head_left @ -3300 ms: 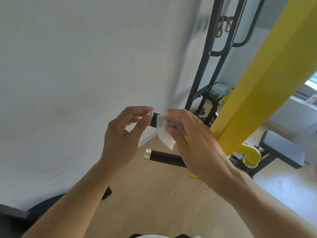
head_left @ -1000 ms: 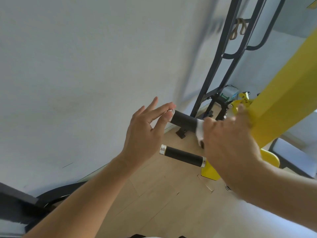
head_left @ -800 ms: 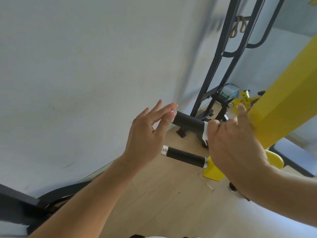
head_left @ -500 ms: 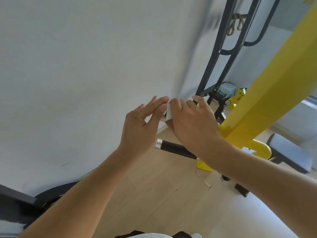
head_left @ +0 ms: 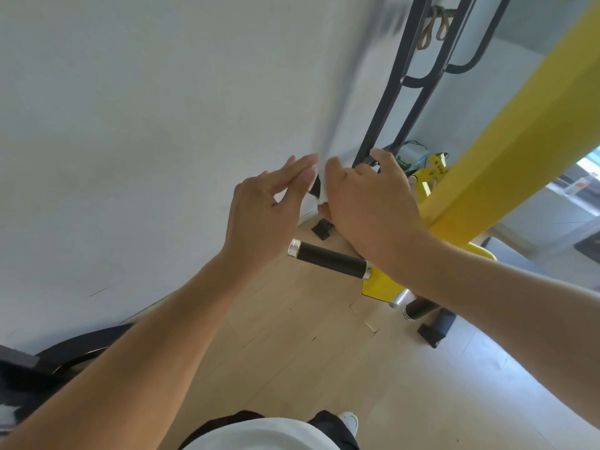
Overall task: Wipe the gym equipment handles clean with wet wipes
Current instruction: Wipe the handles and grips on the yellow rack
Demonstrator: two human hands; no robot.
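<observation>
Since half a second ago the right hand [head_left: 367,203] has slid to the upper handle's [head_left: 314,189] free end, gripping the wet wipe [head_left: 321,193] around it. That handle runs left-right, its tip at the left hand's [head_left: 263,216] straight, relaxed fingertips. Lower handle [head_left: 331,259] lies parallel just below, nearer the right hand.

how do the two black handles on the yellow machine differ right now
The upper handle is almost wholly hidden: the right hand grips it through a white wipe, and only a dark sliver shows. The lower handle is bare and untouched, its whole black grip visible. The lower one shows silver caps at both ends; the upper one's end is covered by the left hand, whose straight fingers reach it. Both stick out leftward from the yellow frame.
</observation>
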